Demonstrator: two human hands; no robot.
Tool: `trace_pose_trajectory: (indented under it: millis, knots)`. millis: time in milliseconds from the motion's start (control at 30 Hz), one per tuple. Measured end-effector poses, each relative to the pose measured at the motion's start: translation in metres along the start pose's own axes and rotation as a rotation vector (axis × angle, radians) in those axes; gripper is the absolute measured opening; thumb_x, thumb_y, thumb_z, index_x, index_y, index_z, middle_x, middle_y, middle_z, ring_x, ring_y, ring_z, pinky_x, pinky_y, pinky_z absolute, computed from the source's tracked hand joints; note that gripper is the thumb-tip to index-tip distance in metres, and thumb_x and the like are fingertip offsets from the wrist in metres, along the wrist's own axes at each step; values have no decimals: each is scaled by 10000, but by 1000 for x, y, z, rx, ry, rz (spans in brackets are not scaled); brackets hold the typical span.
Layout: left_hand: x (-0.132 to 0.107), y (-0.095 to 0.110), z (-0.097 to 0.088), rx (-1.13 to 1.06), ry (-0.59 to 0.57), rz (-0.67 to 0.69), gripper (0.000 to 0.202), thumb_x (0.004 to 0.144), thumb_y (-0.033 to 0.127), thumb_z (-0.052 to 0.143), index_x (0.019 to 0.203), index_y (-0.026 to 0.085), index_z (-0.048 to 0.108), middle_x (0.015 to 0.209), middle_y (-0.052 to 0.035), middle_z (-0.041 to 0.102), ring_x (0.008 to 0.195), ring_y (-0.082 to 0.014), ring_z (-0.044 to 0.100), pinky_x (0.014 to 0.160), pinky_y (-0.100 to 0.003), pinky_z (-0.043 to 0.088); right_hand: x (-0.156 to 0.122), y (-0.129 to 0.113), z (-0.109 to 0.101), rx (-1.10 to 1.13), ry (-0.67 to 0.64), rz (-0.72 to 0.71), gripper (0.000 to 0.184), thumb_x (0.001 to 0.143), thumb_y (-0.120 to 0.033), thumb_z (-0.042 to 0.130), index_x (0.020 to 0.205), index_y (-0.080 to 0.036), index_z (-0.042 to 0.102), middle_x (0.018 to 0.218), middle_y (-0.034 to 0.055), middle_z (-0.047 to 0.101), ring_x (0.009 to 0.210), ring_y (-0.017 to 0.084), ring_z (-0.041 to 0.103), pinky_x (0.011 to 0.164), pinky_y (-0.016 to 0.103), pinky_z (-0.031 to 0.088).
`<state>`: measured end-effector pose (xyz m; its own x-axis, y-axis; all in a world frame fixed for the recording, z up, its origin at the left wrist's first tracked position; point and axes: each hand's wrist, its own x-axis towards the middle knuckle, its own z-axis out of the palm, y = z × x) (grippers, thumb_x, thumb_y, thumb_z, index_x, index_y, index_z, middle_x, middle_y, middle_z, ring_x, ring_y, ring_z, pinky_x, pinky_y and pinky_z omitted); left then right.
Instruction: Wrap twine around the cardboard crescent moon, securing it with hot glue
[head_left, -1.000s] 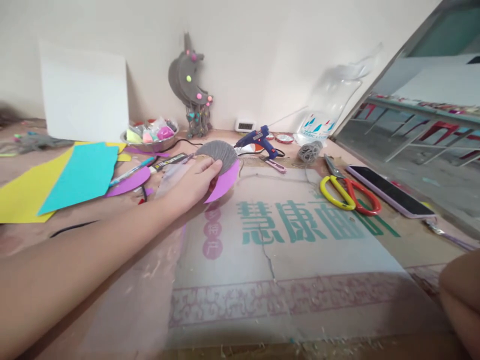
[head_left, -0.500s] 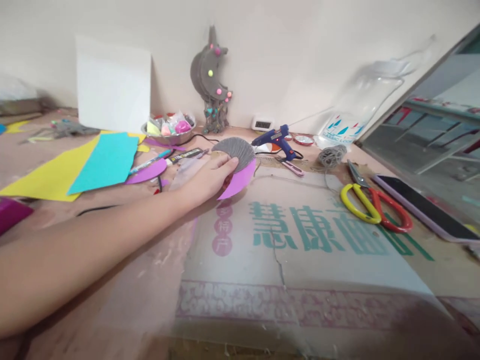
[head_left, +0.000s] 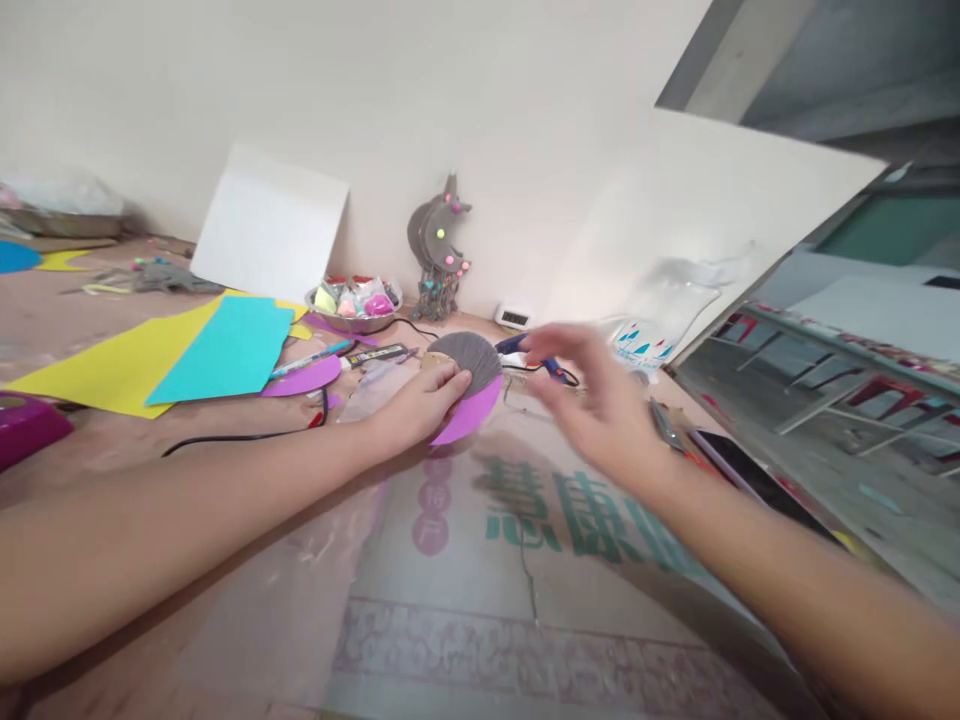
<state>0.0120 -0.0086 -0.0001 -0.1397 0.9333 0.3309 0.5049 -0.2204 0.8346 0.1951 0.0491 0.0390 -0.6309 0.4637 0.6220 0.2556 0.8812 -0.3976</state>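
Note:
My left hand (head_left: 424,405) grips a round piece covered in grey yarn (head_left: 480,358), thumb on top. A purple sheet (head_left: 477,408) shows below the grey part. My right hand (head_left: 589,405) is raised to the right, fingers apart and somewhat blurred, with nothing visible in it. Behind its fingers lies a blue hot glue gun (head_left: 513,345), partly covered from view.
A cardboard sheet with green print (head_left: 450,640) covers the front of the table. Coloured sheets (head_left: 225,350) and a bowl of small bags (head_left: 352,318) lie left. A grey moon ornament (head_left: 439,240) stands at the wall. Scissors (head_left: 665,425) and a phone (head_left: 757,485) lie right.
My right hand has come into view from the right, over the scissors and towards the glue gun. The left hand keeps its hold on the yarn-covered piece. The view has tilted.

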Motion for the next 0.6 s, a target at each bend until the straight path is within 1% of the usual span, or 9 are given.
trace_pose_trajectory:
  millis: [100,167,233,300,367,433,500,567,600]
  knots:
    - [1,-2,1,67,8,49,292,883,333,353,633,188,388,657,22,440,664,-128,444,625,-263,353,-6,18,18,86,-52,77,397,844,-354,537,1204,-203,461,1174,90,559,1050,195,539,927,379,433]
    - [1,-1,1,81,4,66,273,882,319,357,644,187,383,680,19,455,698,-132,452,655,-262,356,-12,30,31,141,-76,160,389,851,-373,520,1200,-208,475,1189,85,560,1070,198,532,944,383,414]
    - [0,-1,2,89,-5,78,262,882,317,358,656,187,388,687,18,463,706,-132,454,660,-262,355,-17,35,38,207,-84,194,356,863,-387,492,1173,-211,501,1174,71,574,1063,192,537,944,368,406]
    - [0,-1,3,106,-16,89,266,882,322,359,655,188,386,673,21,458,689,-131,451,645,-261,349,-18,35,39,253,-81,216,302,869,-393,474,1094,-207,549,1109,55,605,1028,185,552,929,351,407]
    - [0,-2,3,125,-24,93,274,881,329,357,646,189,375,654,23,451,665,-129,445,625,-262,344,-17,33,37,257,-89,239,252,861,-391,482,972,-195,593,998,39,637,959,183,571,893,340,418]
    - [0,-3,4,129,-36,99,282,877,345,363,643,189,378,644,23,456,652,-130,445,611,-263,343,-16,30,35,247,-117,250,217,843,-374,507,865,-183,607,893,23,647,882,177,581,845,326,430]
    - [0,-4,4,106,-54,95,295,874,370,365,642,190,391,627,26,454,628,-128,445,591,-262,342,-14,29,35,242,-131,250,189,830,-347,521,801,-179,601,822,10,642,819,166,580,797,308,437]
    - [0,-4,4,62,-61,80,289,862,387,389,652,191,419,612,31,451,600,-123,446,567,-258,339,-15,27,35,226,-85,239,161,819,-325,533,769,-180,582,786,2,625,783,156,571,766,296,438]
    - [0,-4,5,31,-49,65,264,848,390,418,677,191,444,613,34,455,592,-120,450,557,-253,341,-15,26,36,215,-35,230,146,815,-316,537,767,-183,570,778,0,615,774,152,566,755,291,438]
